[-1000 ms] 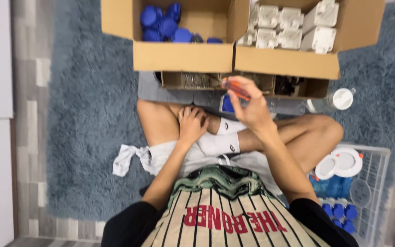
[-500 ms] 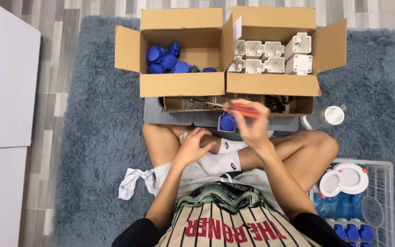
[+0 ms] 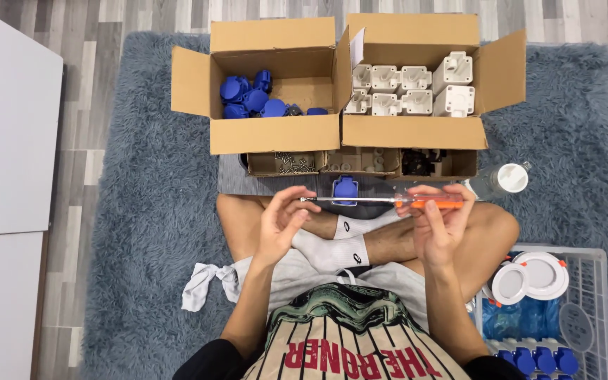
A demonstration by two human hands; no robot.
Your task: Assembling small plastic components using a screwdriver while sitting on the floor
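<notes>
A person sits cross-legged on a grey-blue rug (image 3: 142, 211) in the middle of the frame, holding a screwdriver (image 3: 381, 201) level across the centre, just above the knees. The right hand (image 3: 436, 224) is closed around its orange handle, fingers wrapped over the top and thumb beneath. The left hand (image 3: 281, 219) sits at the other end, with thumb and fingertips pinched together at the tip of the metal shaft; whether a screw is held there is too small to tell. Just behind the shaft, on a dark mat, lies a single blue part (image 3: 345, 190). In the upper middle of the frame stand two open cardboard boxes side by side and touching: the left box (image 3: 276, 134) holds a heap of blue parts in its back left corner, and the right box (image 3: 411, 132) holds rows of white parts. In front of them, low to the floor, sit smaller trays (image 3: 360, 162) with screws and small pieces. A white-capped bottle (image 3: 501, 180) lies to the right of the handle, near the right knee. In the lower right corner a wire basket (image 3: 596, 295) holds round white lamps, blue packets and more blue parts. A white cloth (image 3: 209, 283) lies by the left thigh, at lower left of centre.
</notes>
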